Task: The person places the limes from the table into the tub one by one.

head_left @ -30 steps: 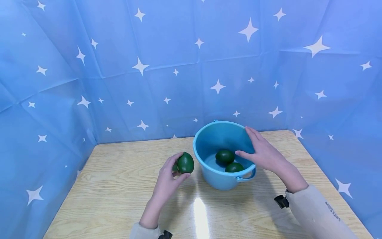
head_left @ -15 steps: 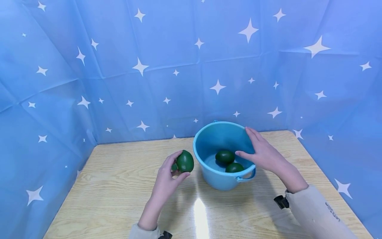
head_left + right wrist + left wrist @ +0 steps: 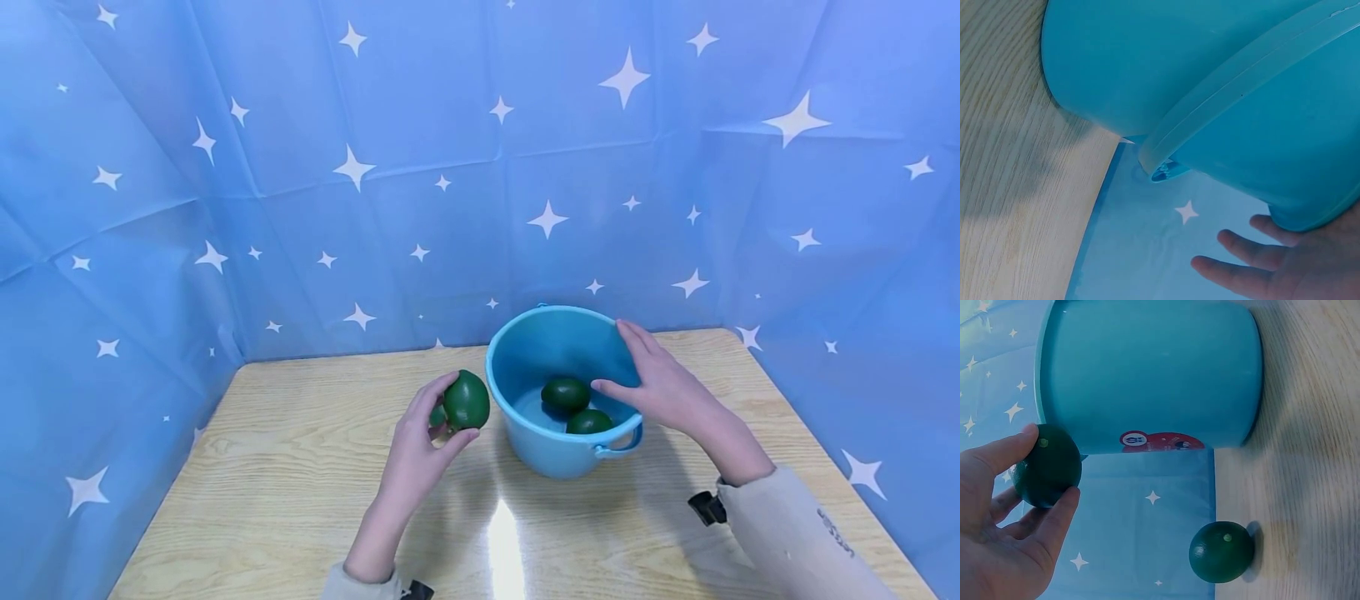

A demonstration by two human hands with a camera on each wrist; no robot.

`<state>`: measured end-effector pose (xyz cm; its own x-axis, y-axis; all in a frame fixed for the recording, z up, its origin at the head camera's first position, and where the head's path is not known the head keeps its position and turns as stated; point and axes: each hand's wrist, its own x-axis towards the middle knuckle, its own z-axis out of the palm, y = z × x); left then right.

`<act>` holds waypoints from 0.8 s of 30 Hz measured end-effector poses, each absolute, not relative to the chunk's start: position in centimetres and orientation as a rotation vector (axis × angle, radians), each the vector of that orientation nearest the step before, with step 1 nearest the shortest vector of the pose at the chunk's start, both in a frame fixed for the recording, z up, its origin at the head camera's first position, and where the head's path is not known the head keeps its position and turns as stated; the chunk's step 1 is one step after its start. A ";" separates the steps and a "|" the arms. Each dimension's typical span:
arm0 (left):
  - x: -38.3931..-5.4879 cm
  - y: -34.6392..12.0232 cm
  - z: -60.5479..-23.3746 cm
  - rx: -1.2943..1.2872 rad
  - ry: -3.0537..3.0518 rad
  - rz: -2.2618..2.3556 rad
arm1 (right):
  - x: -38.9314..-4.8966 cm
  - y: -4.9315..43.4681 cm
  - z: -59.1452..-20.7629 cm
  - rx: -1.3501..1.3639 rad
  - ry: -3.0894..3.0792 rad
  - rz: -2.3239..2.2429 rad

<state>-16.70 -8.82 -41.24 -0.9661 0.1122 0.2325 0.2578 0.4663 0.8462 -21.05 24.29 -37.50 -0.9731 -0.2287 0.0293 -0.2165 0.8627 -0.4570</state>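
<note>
My left hand [image 3: 420,446] holds a dark green avocado [image 3: 467,400] between thumb and fingertips, above the table and just left of the light blue bucket [image 3: 555,454]. In the left wrist view the held avocado [image 3: 1047,465] shows a small pale stem spot. A further avocado [image 3: 1221,552] rests on the table beyond the hand, mostly hidden behind the fingers in the head view. Two avocados [image 3: 566,394] lie inside the bucket. My right hand [image 3: 667,387] holds the bucket's right rim, thumb inside and fingers outside; in the right wrist view its fingers [image 3: 1235,273] reach past the wall.
The bucket stands on a wooden table [image 3: 300,483] near its back edge, a handle [image 3: 621,442] on its front right side. A blue curtain [image 3: 420,208] with white stars encloses the back and sides. Glare marks the table's front.
My left hand has raised the avocado slightly. The right hand and the bucket stay where they were.
</note>
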 end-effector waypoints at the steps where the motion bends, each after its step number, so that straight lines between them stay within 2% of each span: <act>1: -16.7 -8.8 -41.2 -0.324 -2.565 -1.517 | -21.0 24.3 -37.5 -0.359 3.006 -0.735; 24: -16.4 -8.6 -40.1 -0.378 -2.498 -1.526 | -21.0 24.3 -37.5 -0.360 3.012 -0.736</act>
